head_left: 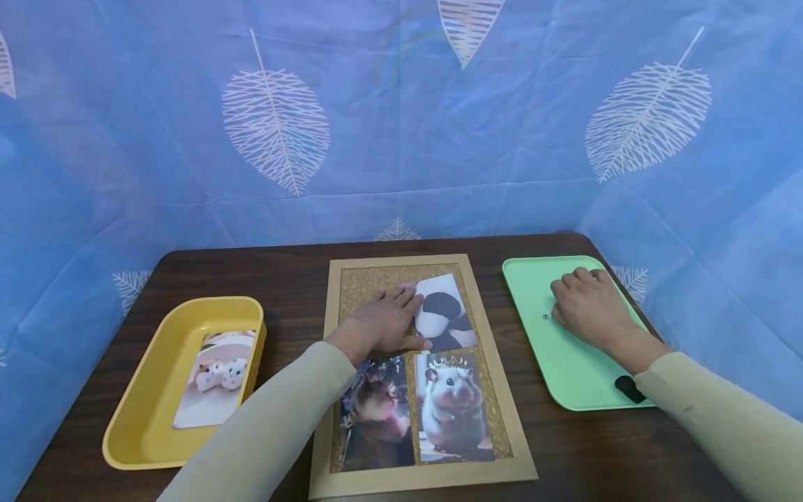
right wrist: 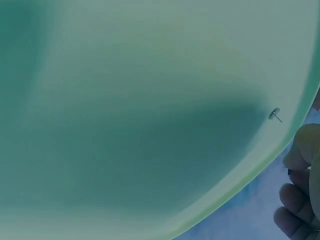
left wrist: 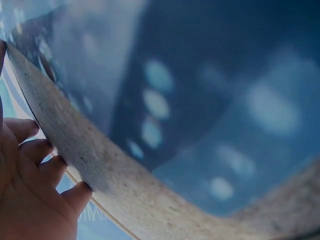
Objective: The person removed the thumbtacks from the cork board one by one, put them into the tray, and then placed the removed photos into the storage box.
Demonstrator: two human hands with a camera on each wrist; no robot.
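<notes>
My left hand (head_left: 385, 321) lies flat with fingers spread on the cork board (head_left: 364, 279), its fingertips and thumb over the left edge of a black-and-white photo (head_left: 448, 314). Below it on the board are a dark animal photo (head_left: 379, 418) and a photo of a crowned white hamster (head_left: 453, 411). Over the green tray (head_left: 533, 279), my right hand (head_left: 590, 307) has curled fingers. In the right wrist view its thumb and finger pinch a small thumbtack (right wrist: 289, 171), mostly hidden by the fingertips. Another thumbtack (right wrist: 274, 114) lies on the tray beside that hand.
At the left stands a yellow tray (head_left: 138, 411) with a photo of two white hamsters (head_left: 216, 376) in it. A small black item (head_left: 629, 389) shows by the right sleeve at the green tray's near edge. A blue leaf-patterned cloth (head_left: 401, 139) hangs behind the dark wooden table (head_left: 288, 286).
</notes>
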